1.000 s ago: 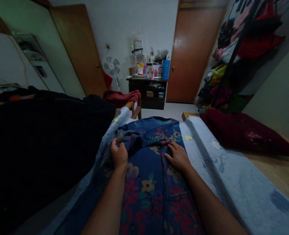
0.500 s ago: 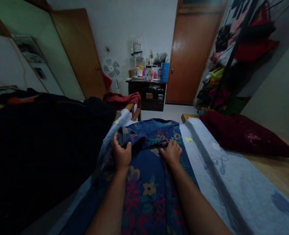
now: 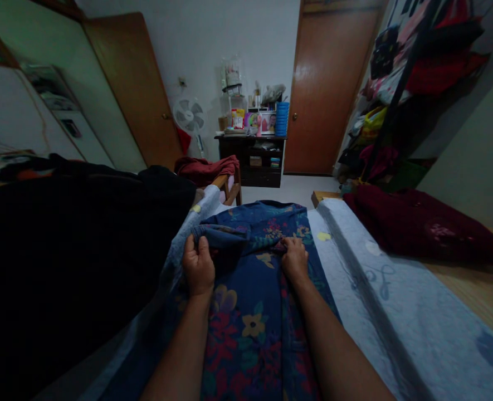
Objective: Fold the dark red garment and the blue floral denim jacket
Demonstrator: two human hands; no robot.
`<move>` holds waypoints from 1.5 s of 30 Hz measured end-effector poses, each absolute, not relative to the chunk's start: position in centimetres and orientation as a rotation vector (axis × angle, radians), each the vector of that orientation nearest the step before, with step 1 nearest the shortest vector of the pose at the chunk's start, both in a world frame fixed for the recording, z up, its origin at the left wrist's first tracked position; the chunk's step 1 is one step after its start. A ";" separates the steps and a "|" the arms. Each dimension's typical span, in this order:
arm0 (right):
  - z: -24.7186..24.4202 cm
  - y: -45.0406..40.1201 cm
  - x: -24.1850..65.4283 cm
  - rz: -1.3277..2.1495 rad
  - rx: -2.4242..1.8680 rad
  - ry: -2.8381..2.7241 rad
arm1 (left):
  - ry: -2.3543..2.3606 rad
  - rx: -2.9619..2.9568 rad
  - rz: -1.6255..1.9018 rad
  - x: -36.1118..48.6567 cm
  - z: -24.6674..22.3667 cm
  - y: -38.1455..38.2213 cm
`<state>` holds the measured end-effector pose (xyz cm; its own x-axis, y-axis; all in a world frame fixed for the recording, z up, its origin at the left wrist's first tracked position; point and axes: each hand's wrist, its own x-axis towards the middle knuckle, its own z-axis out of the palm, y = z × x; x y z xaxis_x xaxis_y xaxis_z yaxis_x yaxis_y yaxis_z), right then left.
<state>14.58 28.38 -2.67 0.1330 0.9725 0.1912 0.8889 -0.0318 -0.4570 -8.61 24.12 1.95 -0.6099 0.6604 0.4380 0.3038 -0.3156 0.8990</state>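
Observation:
A dark blue floral shirt (image 3: 252, 301) lies spread out in front of me, its collar end pointing away toward the far edge. My left hand (image 3: 199, 264) pinches the end of a sleeve that is folded across the upper part of the garment, thumb on top. On the right, my right hand (image 3: 295, 257) grips a bunched bit of the same shirt near the middle of its upper part; its fingertips are partly hidden by the cloth. Between the two hands the sleeve runs slightly raised and stretched.
A pale blue patterned sheet (image 3: 380, 312) lies under the shirt. To the left is a large black cloth heap (image 3: 79, 250), and on the right a folded maroon garment (image 3: 417, 228). Further off stand a red cloth (image 3: 206, 170) over a wooden frame, a fan (image 3: 189, 115) and a dark cabinet (image 3: 250, 161).
My left hand has moved slightly left and toward me, drawing the sleeve end flatter and straighter. My right hand's fingers have closed more on the fabric.

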 end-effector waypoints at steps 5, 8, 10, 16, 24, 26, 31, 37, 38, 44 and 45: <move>-2.6 28.4 14.7 0.265 -1.972 -1.781 | 1.528 1.447 2.097 -8.5 2.5 23.9; -2.4 28.4 14.6 0.258 -1.982 -1.796 | 1.763 1.431 2.067 -8.7 2.3 23.9; -2.3 28.4 14.5 0.248 -1.981 -1.805 | 2.008 1.404 1.976 -9.0 2.1 24.0; -2.5 28.4 14.6 0.241 -1.964 -1.804 | 2.262 1.678 1.969 -9.3 2.0 23.8; -2.5 28.5 14.6 0.242 -1.985 -1.783 | 2.001 1.567 2.059 -9.1 2.7 23.4; -2.5 28.5 14.5 0.237 -1.989 -1.786 | 1.951 1.602 2.010 -8.9 2.9 23.5; -2.5 28.5 14.5 0.234 -1.987 -1.786 | 1.934 1.471 1.918 -8.9 3.2 23.8; -2.7 28.5 14.5 0.223 -1.983 -1.768 | 1.659 1.157 2.090 -9.3 3.4 24.6; -2.7 28.5 14.5 0.224 -1.983 -1.765 | 1.588 1.113 2.111 -9.3 3.5 24.7; -2.8 28.6 14.5 0.212 -1.986 -1.780 | 1.715 1.264 2.185 -9.3 4.3 24.2; -2.8 28.5 14.5 0.211 -1.987 -1.781 | 1.829 1.339 2.147 -9.2 4.4 23.9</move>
